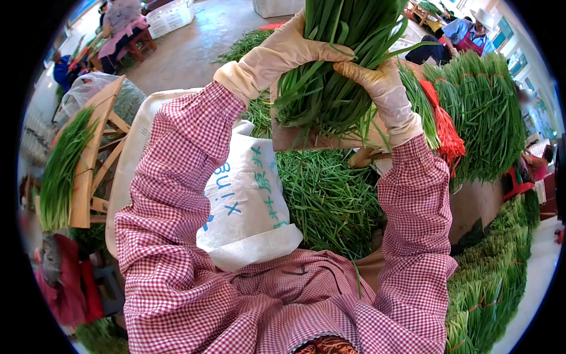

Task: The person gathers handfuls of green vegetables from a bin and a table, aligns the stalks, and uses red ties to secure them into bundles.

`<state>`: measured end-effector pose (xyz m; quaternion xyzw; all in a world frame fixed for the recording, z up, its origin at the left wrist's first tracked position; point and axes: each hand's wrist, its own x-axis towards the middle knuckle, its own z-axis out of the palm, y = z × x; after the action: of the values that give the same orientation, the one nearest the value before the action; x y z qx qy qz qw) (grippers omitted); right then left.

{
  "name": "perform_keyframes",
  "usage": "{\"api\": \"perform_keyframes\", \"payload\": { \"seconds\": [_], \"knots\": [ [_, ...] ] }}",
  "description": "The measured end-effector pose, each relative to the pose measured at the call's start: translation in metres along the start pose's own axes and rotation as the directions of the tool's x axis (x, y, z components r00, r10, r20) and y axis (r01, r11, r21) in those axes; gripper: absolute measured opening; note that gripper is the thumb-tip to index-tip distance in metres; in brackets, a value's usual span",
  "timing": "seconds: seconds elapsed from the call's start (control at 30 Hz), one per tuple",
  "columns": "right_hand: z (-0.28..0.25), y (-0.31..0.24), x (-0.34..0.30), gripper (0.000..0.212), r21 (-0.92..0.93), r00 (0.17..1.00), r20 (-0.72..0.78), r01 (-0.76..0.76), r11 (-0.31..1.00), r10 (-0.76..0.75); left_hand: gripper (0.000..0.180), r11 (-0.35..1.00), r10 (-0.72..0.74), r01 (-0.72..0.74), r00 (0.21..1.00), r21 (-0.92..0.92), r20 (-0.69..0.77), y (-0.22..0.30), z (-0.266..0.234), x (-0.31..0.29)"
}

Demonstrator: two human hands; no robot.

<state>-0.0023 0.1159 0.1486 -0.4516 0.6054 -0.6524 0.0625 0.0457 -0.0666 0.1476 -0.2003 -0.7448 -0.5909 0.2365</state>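
Note:
Both my hands, in pale rubber gloves, are wrapped round a thick bunch of long green leaves like garlic chives (330, 88). My left hand (295, 50) grips it from the left, and my right hand (380, 85) from the right, with the thumbs nearly meeting across the front. The bunch stands over a small wooden board (289, 138), its upper part running out of view at the top. Just right of my right hand lie more loose leaves (417, 97) and a hank of red ties (443, 124).
Tied bundles of greens (477, 112) stand at the right. Loose cuttings (330, 200) heap below the board, beside a white woven sack (244, 194) at my lap. A wooden stand (97, 153) holds chives at the left. Other people (471, 35) sit working farther off.

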Motion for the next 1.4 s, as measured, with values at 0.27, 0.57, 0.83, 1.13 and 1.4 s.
{"api": "perform_keyframes", "payload": {
  "seconds": [0.27,0.57,0.83,1.13,1.4],
  "knots": [
    [-0.003,-0.021,0.018,0.026,-0.068,0.988,-0.093,0.120,0.990,-0.126,0.051,0.960,-0.117,0.072,0.981,-0.269,-0.157,0.037,0.024,0.029],
    [-0.003,-0.040,0.012,0.067,0.130,0.995,0.076,-0.079,0.988,0.070,0.062,0.985,-0.128,0.112,0.985,-0.134,-0.112,0.042,0.022,0.009],
    [-0.007,-0.032,0.031,0.029,0.116,0.985,-0.057,0.170,0.979,-0.165,0.037,0.939,0.040,-0.053,0.998,-0.340,-0.043,0.068,0.035,0.036],
    [-0.025,-0.024,0.025,0.033,-0.105,0.993,0.115,0.006,0.994,0.006,0.054,0.947,-0.094,0.130,0.987,-0.295,0.132,0.067,0.027,0.038],
    [-0.032,-0.017,0.043,0.033,0.209,0.873,0.482,-0.192,0.959,0.070,0.049,0.988,-0.001,0.005,1.000,-0.152,0.030,0.069,0.029,0.049]
  ]
}}
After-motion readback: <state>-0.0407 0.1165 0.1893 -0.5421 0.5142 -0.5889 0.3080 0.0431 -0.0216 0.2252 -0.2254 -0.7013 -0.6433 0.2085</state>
